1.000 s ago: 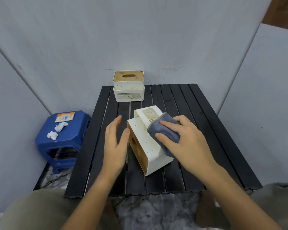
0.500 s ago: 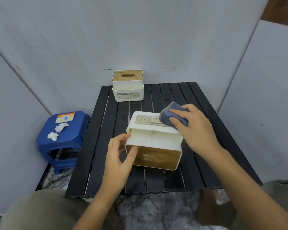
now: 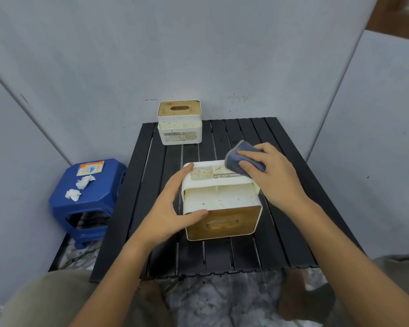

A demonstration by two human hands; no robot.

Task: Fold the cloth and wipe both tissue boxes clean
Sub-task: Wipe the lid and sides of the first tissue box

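Left hand [image 3: 172,208] cups the near-left corner of the white plastic tissue box with a wooden lid [image 3: 220,199], thumb laid across its upturned side and fingers along the left wall; that grip probably serves to brace the box against the push of wiping. The box lies tipped over on the black slatted table [image 3: 291,232], lid facing the person, so its labelled face is up and easy to reach. Right hand [image 3: 269,173] presses the folded grey-blue cloth [image 3: 241,156] flat with curled fingers onto the far-right corner of that face, beside the label. Judging by the brown specks left on the nearer panel, this box is only partly cleaned. Further back, the second white tissue box with a wooden lid [image 3: 179,123] stands upright at the table's far edge, spotted and apparently not yet wiped. Off to the left, a blue plastic stool [image 3: 90,199] carries crumpled white tissues [image 3: 79,188].
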